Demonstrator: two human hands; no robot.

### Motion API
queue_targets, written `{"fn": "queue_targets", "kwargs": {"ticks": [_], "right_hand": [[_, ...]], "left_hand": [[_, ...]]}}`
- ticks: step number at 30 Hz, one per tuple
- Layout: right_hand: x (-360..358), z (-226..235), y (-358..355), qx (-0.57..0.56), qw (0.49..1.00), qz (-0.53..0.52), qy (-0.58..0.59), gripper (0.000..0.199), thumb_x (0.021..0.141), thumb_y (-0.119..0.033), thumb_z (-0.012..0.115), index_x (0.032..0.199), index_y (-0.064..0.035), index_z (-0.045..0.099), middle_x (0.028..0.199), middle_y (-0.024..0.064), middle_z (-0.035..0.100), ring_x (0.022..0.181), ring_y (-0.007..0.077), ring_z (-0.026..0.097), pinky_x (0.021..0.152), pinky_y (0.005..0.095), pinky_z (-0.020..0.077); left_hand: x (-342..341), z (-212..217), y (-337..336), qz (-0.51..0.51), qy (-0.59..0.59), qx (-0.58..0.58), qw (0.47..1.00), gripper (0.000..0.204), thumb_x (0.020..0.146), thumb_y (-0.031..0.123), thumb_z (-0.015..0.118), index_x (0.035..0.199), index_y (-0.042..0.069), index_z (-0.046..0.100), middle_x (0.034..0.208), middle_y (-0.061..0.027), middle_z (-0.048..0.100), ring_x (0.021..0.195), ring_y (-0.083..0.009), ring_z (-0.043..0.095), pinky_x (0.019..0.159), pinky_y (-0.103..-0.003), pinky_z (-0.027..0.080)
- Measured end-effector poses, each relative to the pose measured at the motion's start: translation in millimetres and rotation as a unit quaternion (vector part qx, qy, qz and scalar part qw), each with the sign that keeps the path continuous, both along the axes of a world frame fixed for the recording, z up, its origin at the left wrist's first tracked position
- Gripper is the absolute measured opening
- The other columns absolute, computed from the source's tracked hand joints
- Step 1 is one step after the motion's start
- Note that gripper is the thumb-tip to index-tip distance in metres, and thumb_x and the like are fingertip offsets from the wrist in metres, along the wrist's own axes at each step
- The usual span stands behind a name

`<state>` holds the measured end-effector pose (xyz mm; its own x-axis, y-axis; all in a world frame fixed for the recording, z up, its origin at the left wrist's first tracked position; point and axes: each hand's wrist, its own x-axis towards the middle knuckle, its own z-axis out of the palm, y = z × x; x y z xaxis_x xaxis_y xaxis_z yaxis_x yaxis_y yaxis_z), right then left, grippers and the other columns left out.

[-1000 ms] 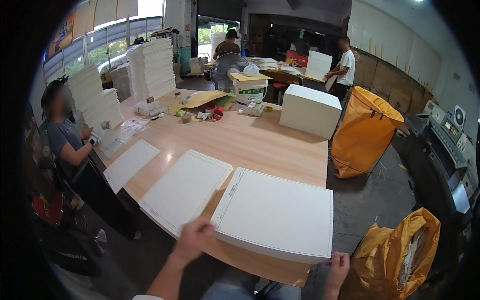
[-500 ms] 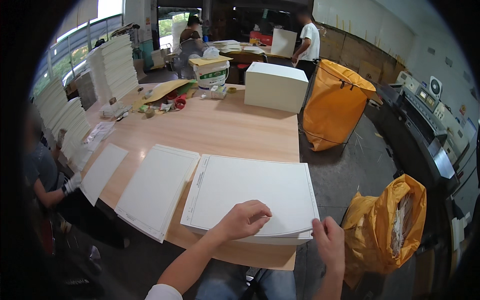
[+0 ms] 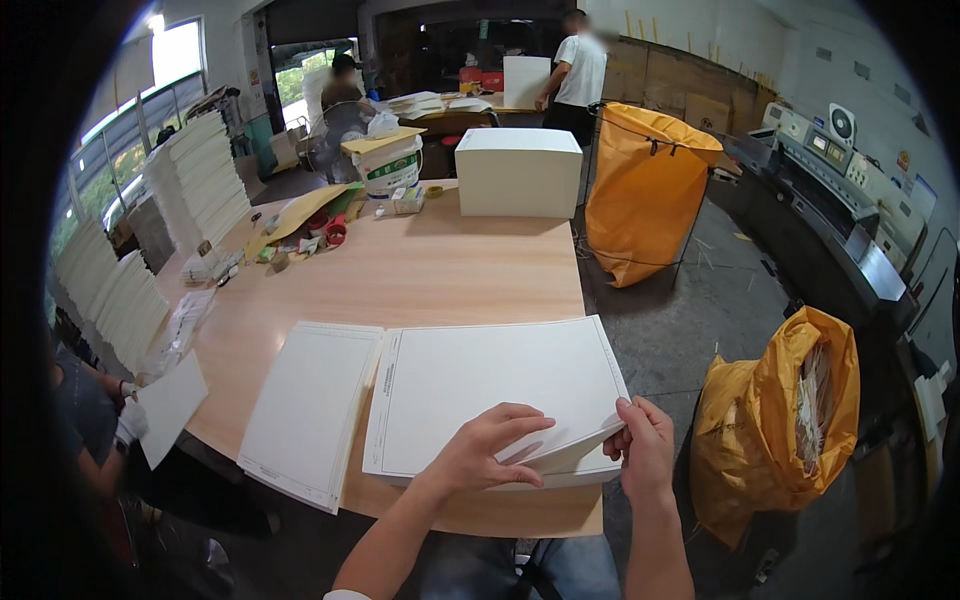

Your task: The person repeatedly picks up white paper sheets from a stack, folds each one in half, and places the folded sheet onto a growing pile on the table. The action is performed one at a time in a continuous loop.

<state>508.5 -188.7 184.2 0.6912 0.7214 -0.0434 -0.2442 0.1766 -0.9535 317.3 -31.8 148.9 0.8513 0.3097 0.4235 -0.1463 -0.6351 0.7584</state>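
In front of me lies a thick stack of large white printed sheets (image 3: 480,370) with thin border lines. My right hand (image 3: 645,440) pinches the near right corner of the top sheet or sheets between thumb and fingers. That corner is raised and curls up off the stack. Over the near edge, my left hand (image 3: 492,448) has its thumb and fingers spread and holds nothing; the fingertips are by the bent paper, and whether they touch it I cannot tell. To the left, almost against this stack, lies a lower pile of similar sheets (image 3: 305,410).
A co-worker's gloved hand (image 3: 130,420) holds a white sheet (image 3: 172,410) at the table's left edge. Farther back stand a white block of paper (image 3: 515,180), a bucket (image 3: 390,165) and tape rolls (image 3: 336,233). Orange sacks (image 3: 645,200) stand right of the table (image 3: 450,270).
My right hand has taken the sheet corner and lifted it, bending the paper. My left hand's fingers have spread apart. The co-worker's sheet has come off the table toward them. The view has shifted.
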Motion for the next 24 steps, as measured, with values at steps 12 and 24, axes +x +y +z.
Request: {"fn": "queue_targets", "kwargs": {"ticks": [12, 24], "right_hand": [[0, 4, -2, -0.010, 0.998, 0.018, -0.054, 0.044, 0.107, -0.037, 0.066, 0.073, -0.0111, 0.054, 0.063, -0.0016, 0.054, 0.056, 0.0077, 0.057, 0.048, 0.0224, 0.0387], [-1, 1, 3, 0.011, 1.000, -0.003, 0.015, 0.041, 0.104, -0.022, 0.066, 0.068, -0.0117, 0.050, 0.059, -0.0008, 0.050, 0.049, 0.0106, 0.052, 0.047, 0.0259, 0.0388]], "left_hand": [[0, -4, 2, 0.011, 0.001, -0.104, 0.994, 0.060, 0.083, 0.019, 0.092, 0.138, 0.009, 0.070, 0.127, -0.0118, 0.071, 0.118, -0.0251, 0.069, 0.105, -0.035, 0.055], [4, 4, -7, 0.004, -0.023, -0.017, 1.000, 0.057, 0.081, 0.011, 0.093, 0.134, 0.009, 0.071, 0.127, -0.0124, 0.068, 0.115, -0.0278, 0.065, 0.099, -0.036, 0.052]]}}
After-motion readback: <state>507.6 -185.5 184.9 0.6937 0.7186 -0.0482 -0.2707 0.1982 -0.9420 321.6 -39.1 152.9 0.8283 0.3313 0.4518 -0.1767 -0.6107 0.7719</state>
